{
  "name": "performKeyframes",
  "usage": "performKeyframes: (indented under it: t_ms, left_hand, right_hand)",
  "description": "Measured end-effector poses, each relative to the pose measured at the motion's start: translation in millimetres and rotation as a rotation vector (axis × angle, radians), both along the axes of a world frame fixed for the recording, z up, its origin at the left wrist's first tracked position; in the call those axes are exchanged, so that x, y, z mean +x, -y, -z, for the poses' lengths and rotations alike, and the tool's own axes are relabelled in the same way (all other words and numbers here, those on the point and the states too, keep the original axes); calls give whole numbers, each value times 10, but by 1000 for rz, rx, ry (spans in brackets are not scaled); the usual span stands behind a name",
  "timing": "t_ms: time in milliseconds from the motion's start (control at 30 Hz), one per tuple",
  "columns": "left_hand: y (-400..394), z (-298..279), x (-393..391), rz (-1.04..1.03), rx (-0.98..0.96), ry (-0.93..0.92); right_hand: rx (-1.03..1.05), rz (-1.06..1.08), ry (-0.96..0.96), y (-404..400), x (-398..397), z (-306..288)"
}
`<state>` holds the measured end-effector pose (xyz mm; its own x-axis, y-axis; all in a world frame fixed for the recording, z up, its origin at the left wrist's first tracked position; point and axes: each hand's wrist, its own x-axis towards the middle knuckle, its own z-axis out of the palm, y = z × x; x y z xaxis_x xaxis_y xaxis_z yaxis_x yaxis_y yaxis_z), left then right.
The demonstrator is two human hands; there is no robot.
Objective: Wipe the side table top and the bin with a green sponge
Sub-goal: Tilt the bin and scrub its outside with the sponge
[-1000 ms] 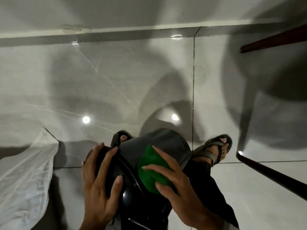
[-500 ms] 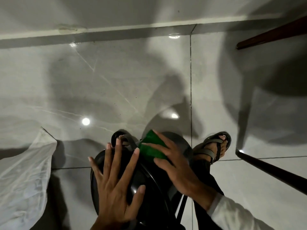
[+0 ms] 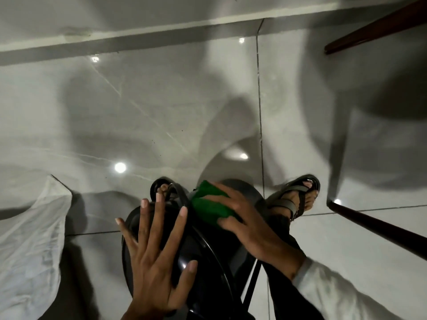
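A black round bin point(image 3: 208, 257) lies tilted between my feet on the glossy tiled floor. My left hand point(image 3: 157, 257) rests flat on its dark rounded top with the fingers spread. My right hand point(image 3: 245, 225) presses a green sponge point(image 3: 209, 203) against the bin's far side, with the fingers over the sponge. The lower part of the bin is hidden under my hands and cut off by the frame. No side table top is in view.
A white plastic bag point(image 3: 30, 245) lies on the floor at the left. Dark wooden furniture legs point(image 3: 379, 229) cross the right side, with another wooden edge point(image 3: 374, 26) at the top right. My sandalled right foot point(image 3: 298, 199) stands beside the bin.
My right hand has slid the sponge from the bin's near side to its far side. My left hand shifted from gripping the rim to lying flat, fingers spread, on the top.
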<state>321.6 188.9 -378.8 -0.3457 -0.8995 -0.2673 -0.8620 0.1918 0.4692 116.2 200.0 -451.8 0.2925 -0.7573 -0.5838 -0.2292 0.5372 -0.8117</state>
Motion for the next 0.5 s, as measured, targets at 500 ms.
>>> performKeyframes:
  t_ms: [500]
  left_hand:
    - [175, -25, -95, 18, 48, -9]
  right_hand:
    - [8, 150, -139, -371, -43, -359]
